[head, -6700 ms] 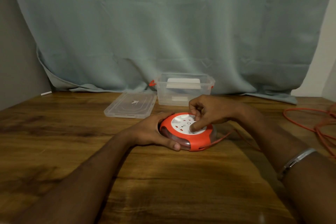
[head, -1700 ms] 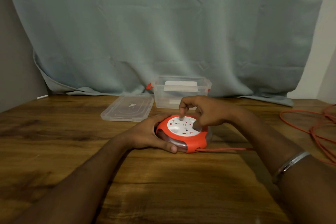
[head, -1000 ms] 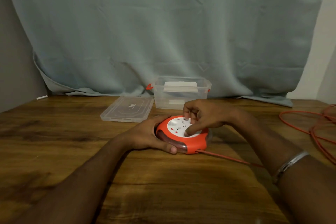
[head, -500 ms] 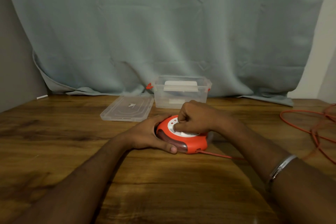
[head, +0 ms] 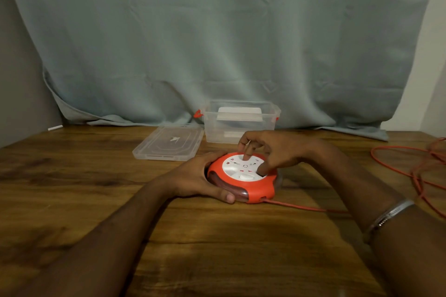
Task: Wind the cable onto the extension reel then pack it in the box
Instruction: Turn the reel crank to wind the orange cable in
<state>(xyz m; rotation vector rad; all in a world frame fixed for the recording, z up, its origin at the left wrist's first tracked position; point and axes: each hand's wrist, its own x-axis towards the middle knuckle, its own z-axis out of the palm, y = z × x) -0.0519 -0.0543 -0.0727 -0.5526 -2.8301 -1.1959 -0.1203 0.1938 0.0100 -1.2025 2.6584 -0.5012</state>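
Head view: both hands grip round glossy orange reel (head: 243, 182) on woodgrain table (head: 96, 200).

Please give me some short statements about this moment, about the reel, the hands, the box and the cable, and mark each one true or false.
1. The left hand holds the side of the reel. True.
2. The lid is closed on the box. False: it lies on the table, left of the box.
3. The right hand has fingers on the reel's white top. True.
4. The cable is fully wound. False: loops lie at the right.
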